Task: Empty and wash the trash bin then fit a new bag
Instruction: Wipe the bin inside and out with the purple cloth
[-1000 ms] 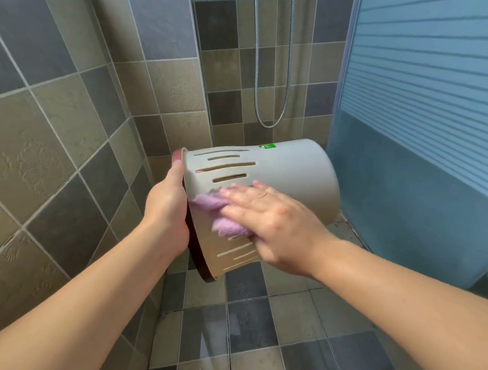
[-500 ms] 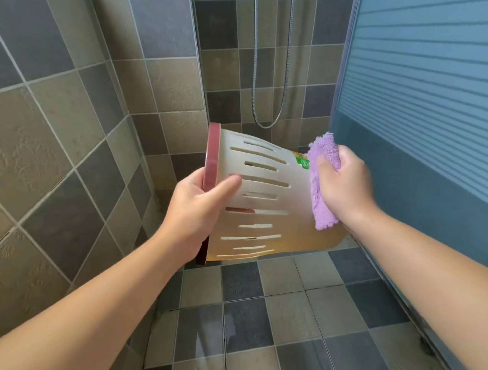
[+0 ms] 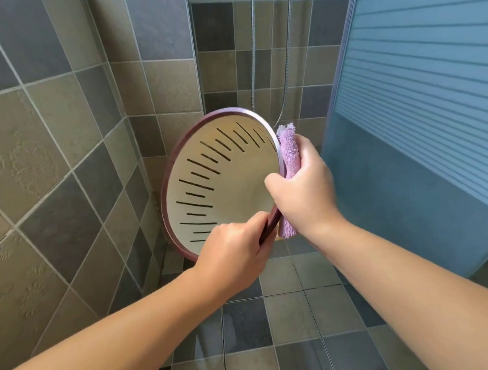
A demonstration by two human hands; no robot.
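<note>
Cream plastic trash bin (image 3: 223,186) (maroon-rimmed, slotted wall) is held in the air above the tiled floor (image 3: 287,324), its open mouth turned toward the camera. At the rim's lower edge the left hand (image 3: 232,250) grasps it. On the rim's right side the right hand (image 3: 305,187) clutches a purple cloth (image 3: 289,154) pressed against the bin's outside.

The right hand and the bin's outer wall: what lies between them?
In the head view, a folded purple cloth lies between the right hand and the bin, against its rim and outer side.
</note>
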